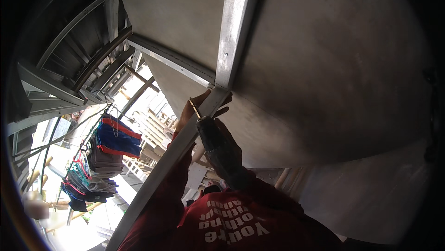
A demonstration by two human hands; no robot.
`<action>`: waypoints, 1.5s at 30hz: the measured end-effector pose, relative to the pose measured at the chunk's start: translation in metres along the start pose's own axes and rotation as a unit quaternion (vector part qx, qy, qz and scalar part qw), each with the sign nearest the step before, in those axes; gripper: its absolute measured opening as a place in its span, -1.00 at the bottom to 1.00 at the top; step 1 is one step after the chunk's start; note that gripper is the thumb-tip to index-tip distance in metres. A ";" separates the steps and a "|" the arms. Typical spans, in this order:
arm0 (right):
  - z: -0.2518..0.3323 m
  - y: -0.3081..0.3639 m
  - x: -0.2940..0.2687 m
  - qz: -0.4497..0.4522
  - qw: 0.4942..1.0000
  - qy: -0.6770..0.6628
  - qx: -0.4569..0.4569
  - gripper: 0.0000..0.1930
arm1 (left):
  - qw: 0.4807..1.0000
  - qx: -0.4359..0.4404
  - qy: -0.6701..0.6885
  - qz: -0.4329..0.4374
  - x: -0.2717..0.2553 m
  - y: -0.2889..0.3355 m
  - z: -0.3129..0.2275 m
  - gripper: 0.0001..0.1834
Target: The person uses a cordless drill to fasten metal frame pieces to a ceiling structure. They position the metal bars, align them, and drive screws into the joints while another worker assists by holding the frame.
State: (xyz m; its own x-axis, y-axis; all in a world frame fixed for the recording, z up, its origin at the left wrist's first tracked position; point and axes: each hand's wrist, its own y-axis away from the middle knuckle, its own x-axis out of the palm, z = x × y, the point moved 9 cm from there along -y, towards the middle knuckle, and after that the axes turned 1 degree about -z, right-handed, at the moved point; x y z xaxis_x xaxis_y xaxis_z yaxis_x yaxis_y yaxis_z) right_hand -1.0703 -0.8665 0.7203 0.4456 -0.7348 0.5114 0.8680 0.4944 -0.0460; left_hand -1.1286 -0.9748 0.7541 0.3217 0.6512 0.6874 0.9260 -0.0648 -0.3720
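My left hand (188, 110) reaches up behind a long, light metal channel (172, 164) and wraps round it close to its upper end, with fingertips showing past the right edge. That end meets a joint of metal framing fixed under grey ceiling panels. In my right hand (235, 151) is a dark power drill (218, 145), held upright in front of the channel. A thin gold-coloured drill bit (194, 108) points up and slightly left from its chuck. The bit's tip appears near my left hand; contact with the channel cannot be made out. Shadow hides much of the right hand.
Overhead run a bright metal beam (235, 24) and a crossing strip (170, 59) against grey panels (324, 65). Clothes (118, 136) hang on hangers from a line at left. Roof framing (88, 61) is at upper left, with wooden poles (150, 128) beyond.
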 end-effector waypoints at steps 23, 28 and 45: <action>0.062 0.014 0.053 0.150 0.923 0.238 -0.263 -0.16 | 0.982 -0.161 0.010 -0.096 -0.066 0.028 0.039 -0.30; 0.038 0.016 0.061 0.162 0.963 0.070 -0.201 -0.12 | 0.871 -0.144 -0.348 -0.317 -0.095 0.205 -0.005 -0.61; 0.021 0.010 0.043 0.170 0.972 0.036 -0.157 -0.27 | 0.608 -0.194 -0.644 -0.422 0.058 0.381 0.093 -0.82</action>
State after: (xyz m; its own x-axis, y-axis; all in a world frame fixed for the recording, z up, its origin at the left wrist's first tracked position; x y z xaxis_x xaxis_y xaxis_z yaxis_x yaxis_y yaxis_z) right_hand -1.0472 -0.8836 0.7596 0.7228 -0.5894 0.3608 0.6870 0.5562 -0.4677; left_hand -0.7750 -0.8916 0.5945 -0.4910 0.6123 -0.6197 0.7106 0.6930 0.1216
